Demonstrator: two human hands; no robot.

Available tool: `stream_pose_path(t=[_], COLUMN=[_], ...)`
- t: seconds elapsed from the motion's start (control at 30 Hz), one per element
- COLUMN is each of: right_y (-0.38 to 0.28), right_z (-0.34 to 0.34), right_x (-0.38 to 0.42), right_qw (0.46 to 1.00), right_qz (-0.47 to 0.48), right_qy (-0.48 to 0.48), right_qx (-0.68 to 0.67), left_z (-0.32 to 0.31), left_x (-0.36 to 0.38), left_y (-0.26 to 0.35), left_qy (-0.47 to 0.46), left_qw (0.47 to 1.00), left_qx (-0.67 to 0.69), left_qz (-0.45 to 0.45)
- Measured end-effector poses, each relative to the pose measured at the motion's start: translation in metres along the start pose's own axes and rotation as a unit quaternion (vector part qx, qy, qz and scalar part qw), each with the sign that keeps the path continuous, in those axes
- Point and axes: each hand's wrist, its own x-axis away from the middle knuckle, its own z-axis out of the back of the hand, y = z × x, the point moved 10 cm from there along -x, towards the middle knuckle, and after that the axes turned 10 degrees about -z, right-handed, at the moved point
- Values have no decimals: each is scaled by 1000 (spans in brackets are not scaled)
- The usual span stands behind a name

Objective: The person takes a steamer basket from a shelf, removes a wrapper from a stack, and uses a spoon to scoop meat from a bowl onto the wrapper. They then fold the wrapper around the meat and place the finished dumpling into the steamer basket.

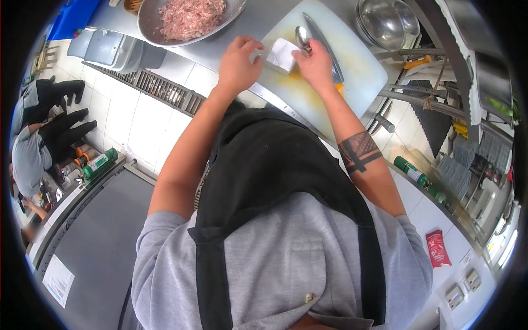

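Head view: both hands on white block (281,55) over cutting board (357,71); left hand (237,61) pinching its edge, right hand (314,65) pressing it. Spoon (302,36), knife (324,47) beside; meat bowl (190,17) far left on desk (220,52).

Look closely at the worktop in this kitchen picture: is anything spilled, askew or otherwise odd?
One thing: a yellow-orange stain marks the white cutting board beside the pale wrapper that both hands pinch. The knife and spoon lie flat on the board, and the minced meat sits inside its bowl.
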Motion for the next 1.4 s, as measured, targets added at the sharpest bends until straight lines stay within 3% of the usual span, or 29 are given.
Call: stream_pose_path(t=[0.03,0.1,0.13,0.2,0.23,0.3,0.33,0.4,0.57,0.6,0.63,0.67,0.73,0.77,0.83,0.9,1.0,1.07,1.1,1.17,1.2,1.23,1.27,1.3,1.37,1.4], right_y=[0,1,-1,-7,-12,-12,-11,-6,5,20,33,34,15,14,-6,1,-12,12,18,50,48,43,25,3,28,30], right_z=[3,4,5,8,9,11,9,11,24,25,23,22,18,15,1,-9,2,6,10,16,25,30,66,97,98,91], right_x=[0,0,1,3,7,11,14,19,17,13,11,7,4,4,7,5,7,7,6,6,6,7,8,16,14,16], right_qw=[1000,999,999,998,997,997,996,996,996,994,985,985,994,994,996,991,997,988,988,942,913,912,963,978,982,991], right_qz=[9,14,19,48,77,80,83,74,52,-18,-88,-89,4,3,8,-37,51,-59,-58,-180,-184,-183,-74,35,36,31], right_qy=[20,16,12,6,-1,-20,-39,-50,-30,-49,-67,-66,-75,-73,-80,-109,-60,-120,-122,-109,-67,-68,39,145,142,127], right_qx=[-21,-32,-42,-30,-17,-3,10,-3,-65,-100,-134,-135,-85,-86,38,61,-10,-75,-73,-263,-358,-360,-257,-143,-120,17], left_z=[0,-10,-11,-31,-31,-63,-61,-73,-75,-75,-76,-75,-73,-72,-69,-64,-61,-60,-60,-60,-61,-60,-61,-63,-66,-64], left_x=[-2,2,1,16,14,35,35,43,45,47,48,48,46,45,44,42,42,40,38,38,38,37,38,39,42,40], left_y=[7,-9,-9,-35,-40,-50,-56,-50,-54,-54,-54,-54,-49,-48,-45,-47,-51,-52,-51,-51,-52,-53,-51,-49,-50,-49], left_qy=[-1,-25,-27,-84,-85,-169,-169,-160,-125,-117,-118,-119,-124,-121,-118,-109,-120,-118,-121,-119,-120,-119,-126,-134,-127,-116], left_qw=[1000,985,985,939,939,830,829,721,685,673,673,680,688,700,712,733,740,749,758,756,755,757,752,748,744,740], left_qx=[0,76,76,153,153,341,341,500,544,558,558,557,556,541,528,506,491,488,484,485,485,483,490,497,505,514], left_qz=[0,153,152,297,296,409,409,452,468,471,472,461,450,450,449,442,443,433,421,423,424,424,422,419,419,419])
